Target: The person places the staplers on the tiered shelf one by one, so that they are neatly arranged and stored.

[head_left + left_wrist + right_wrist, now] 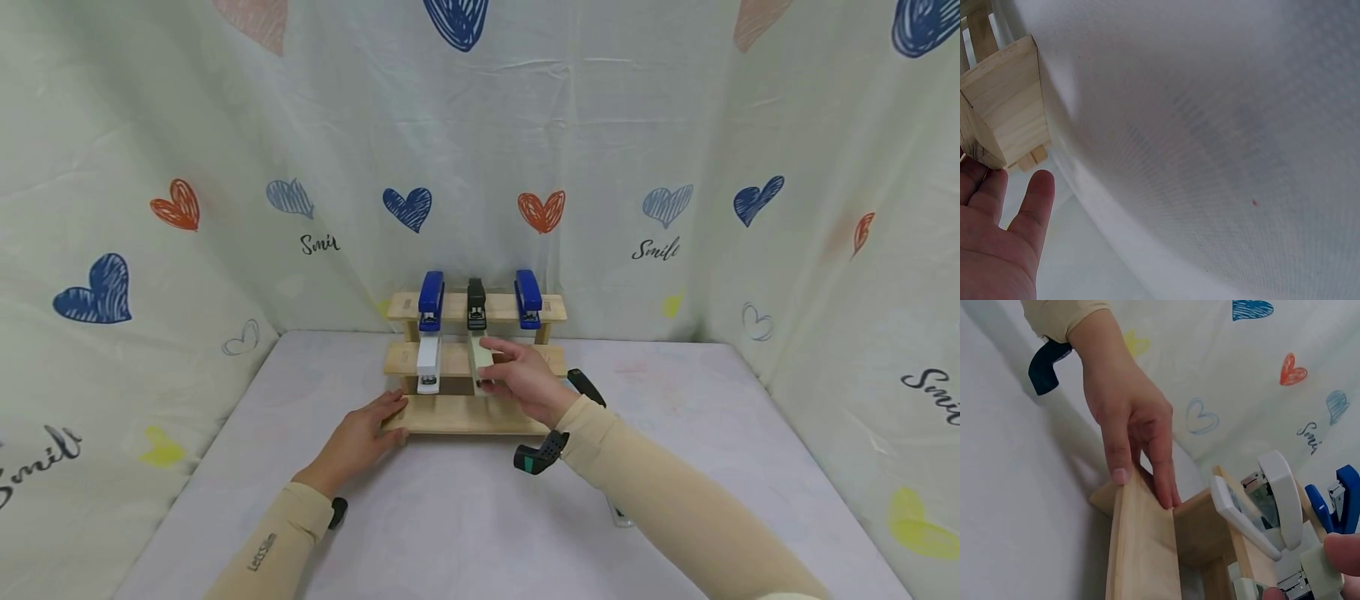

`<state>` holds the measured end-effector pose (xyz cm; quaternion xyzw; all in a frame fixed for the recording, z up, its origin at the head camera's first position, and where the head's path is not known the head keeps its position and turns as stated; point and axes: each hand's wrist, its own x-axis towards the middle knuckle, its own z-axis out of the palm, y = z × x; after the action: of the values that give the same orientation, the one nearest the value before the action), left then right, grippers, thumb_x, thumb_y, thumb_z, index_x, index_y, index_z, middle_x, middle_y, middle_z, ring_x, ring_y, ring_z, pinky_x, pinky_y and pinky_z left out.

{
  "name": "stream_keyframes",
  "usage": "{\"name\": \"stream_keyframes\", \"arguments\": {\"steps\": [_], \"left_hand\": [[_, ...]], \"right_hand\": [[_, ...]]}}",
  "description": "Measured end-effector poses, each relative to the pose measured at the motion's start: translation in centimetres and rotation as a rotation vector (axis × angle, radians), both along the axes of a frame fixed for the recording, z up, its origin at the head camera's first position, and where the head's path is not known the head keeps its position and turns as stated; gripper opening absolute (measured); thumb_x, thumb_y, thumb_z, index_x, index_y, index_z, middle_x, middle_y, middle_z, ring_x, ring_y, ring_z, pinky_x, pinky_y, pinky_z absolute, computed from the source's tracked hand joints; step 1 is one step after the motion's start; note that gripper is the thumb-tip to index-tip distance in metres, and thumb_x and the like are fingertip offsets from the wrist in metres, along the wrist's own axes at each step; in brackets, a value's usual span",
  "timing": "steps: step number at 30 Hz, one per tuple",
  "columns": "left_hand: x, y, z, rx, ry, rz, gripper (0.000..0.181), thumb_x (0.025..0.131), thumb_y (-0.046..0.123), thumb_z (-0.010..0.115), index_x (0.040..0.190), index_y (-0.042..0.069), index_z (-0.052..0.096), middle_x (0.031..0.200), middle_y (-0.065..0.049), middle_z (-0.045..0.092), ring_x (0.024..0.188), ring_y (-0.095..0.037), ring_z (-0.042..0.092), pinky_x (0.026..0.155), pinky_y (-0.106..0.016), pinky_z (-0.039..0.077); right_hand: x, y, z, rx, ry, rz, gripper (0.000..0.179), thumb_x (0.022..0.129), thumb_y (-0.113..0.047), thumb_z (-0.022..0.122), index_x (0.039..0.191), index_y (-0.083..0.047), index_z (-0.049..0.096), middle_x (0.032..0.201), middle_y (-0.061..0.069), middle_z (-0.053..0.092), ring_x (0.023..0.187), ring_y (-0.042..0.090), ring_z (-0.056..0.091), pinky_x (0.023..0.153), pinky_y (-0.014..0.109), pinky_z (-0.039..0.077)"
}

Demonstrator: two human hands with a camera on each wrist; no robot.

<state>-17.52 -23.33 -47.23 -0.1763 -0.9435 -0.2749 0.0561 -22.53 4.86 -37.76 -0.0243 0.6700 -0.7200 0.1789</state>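
Observation:
A three-step wooden rack stands on the table with staplers on its upper two steps. My left hand holds the left end of the bottom step; in the right wrist view its thumb lies on the front edge and its fingers on the board. On the middle step, my right hand grips a cream stapler between thumb and fingers, right of a white stapler. The top step bears a blue stapler on the left, a black stapler and another blue stapler on the right.
Under my right forearm, a small pale object lies on the white table, mostly hidden. A curtain printed with hearts hangs behind the table and on both sides.

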Motion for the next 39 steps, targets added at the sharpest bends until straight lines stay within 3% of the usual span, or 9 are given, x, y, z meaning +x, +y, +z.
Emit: {"name": "stream_keyframes", "arguments": {"steps": [8, 23, 39], "left_hand": [[0.15, 0.19, 0.2, -0.002, -0.007, 0.006, 0.056, 0.092, 0.021, 0.074, 0.139, -0.003, 0.056, 0.149, -0.018, 0.046, 0.137, -0.037, 0.042, 0.108, -0.053, 0.038], [0.02, -0.09, 0.07, 0.006, -0.007, 0.007, 0.057, 0.092, 0.021, 0.075, 0.141, -0.001, 0.055, 0.15, -0.016, 0.046, 0.138, -0.036, 0.041, 0.109, -0.053, 0.038], [0.01, -0.13, 0.01, 0.019, -0.003, -0.001, 0.056, 0.092, 0.019, 0.075, 0.14, -0.002, 0.055, 0.149, -0.017, 0.046, 0.138, -0.036, 0.041, 0.109, -0.053, 0.038]], "right_hand": [[-0.14, 0.1, 0.04, 0.123, 0.078, 0.024, 0.057, 0.09, 0.003, 0.071, 0.143, -0.011, 0.056, 0.141, 0.022, 0.047, 0.104, 0.024, 0.066, 0.09, 0.039, 0.056], [-0.87, -0.4, -0.42, 0.091, 0.052, 0.02, 0.055, 0.089, -0.001, 0.073, 0.14, -0.012, 0.058, 0.139, 0.02, 0.046, 0.105, 0.023, 0.066, 0.091, 0.037, 0.055], [-0.7, -0.52, -0.09, 0.057, 0.038, 0.023, 0.056, 0.09, 0.001, 0.072, 0.142, -0.01, 0.056, 0.142, 0.021, 0.045, 0.108, 0.024, 0.065, 0.093, 0.038, 0.054]]}}
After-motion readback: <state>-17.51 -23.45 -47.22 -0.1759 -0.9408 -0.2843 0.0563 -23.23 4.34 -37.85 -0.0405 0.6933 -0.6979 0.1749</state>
